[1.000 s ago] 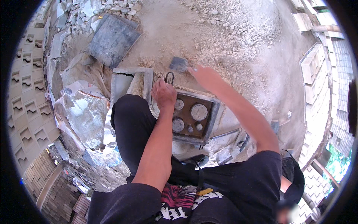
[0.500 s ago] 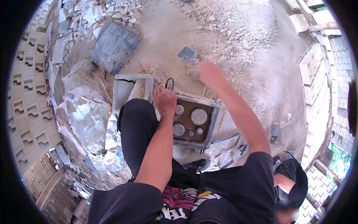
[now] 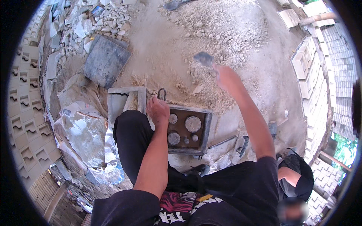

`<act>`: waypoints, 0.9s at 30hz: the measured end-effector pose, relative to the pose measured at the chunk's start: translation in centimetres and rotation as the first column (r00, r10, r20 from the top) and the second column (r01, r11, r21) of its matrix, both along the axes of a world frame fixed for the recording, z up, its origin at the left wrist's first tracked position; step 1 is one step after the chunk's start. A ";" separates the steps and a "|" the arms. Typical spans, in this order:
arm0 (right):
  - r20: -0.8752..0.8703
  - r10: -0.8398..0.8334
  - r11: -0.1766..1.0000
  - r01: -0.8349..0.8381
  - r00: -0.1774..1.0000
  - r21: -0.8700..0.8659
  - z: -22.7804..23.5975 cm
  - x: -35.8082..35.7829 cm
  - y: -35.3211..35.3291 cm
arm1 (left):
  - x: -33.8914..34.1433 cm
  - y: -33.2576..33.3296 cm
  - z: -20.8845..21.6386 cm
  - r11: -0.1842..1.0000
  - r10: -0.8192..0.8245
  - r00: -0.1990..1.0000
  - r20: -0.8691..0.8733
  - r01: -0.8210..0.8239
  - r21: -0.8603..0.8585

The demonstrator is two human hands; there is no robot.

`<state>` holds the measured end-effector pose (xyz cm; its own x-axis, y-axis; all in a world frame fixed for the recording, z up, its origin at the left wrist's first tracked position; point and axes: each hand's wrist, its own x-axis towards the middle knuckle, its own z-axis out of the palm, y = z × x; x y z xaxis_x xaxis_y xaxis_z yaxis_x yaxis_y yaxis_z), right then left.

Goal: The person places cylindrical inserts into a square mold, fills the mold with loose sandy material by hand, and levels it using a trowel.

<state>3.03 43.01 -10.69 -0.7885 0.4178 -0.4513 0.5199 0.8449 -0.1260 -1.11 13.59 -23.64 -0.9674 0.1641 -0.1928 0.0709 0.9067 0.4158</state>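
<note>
My right hand point(image 3: 226, 78) is closed round the handle of a trowel point(image 3: 204, 58), which is over the loose sandy material beyond the mold; its blade is slightly blurred. Nearer me lies a square metal mold box point(image 3: 206, 132) with brown material inside and several pale round discs of differing size, the largest disc point(image 3: 193, 124) at the upper right. My left hand point(image 3: 157, 109) grips the mold's far left corner with curled fingers, just below an upright metal loop handle point(image 3: 162, 93). The fingertips are partly hidden.
A grey open frame point(image 3: 142, 98) stands left of the mold. Dark square plates point(image 3: 106, 62) lie farther off, near rubble point(image 3: 109, 26). A torn sack of pale powder point(image 3: 85, 130) is at left. Patterned blocks line both sides. Another person point(image 3: 296, 175) is at lower right.
The trowel and my right hand have moved right, and the blade has turned. My left hand stays at the mold's corner. The whole view has shifted slightly.
</note>
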 end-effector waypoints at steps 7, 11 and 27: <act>-0.153 -0.112 0.994 0.111 0.982 -0.014 -8.4 -1.5 2.2 | 0.1 0.2 0.4 1.000 0.003 0.999 -0.045 -0.002 0.024; 0.056 0.026 0.998 -0.029 0.998 0.048 -7.7 7.1 -0.1 | 0.0 0.0 0.3 1.000 -0.006 1.000 -0.029 0.007 0.019; 0.046 0.248 0.939 -0.228 0.968 -0.258 -9.3 16.7 -2.3 | -0.1 -0.2 0.1 1.000 -0.010 0.999 -0.038 0.011 0.004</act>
<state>19.75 40.70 -20.01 -0.8099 0.0890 -0.5798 0.3241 0.8917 -0.3159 -1.17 13.43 -23.58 -0.9723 0.1751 -0.1550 0.0964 0.9040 0.4166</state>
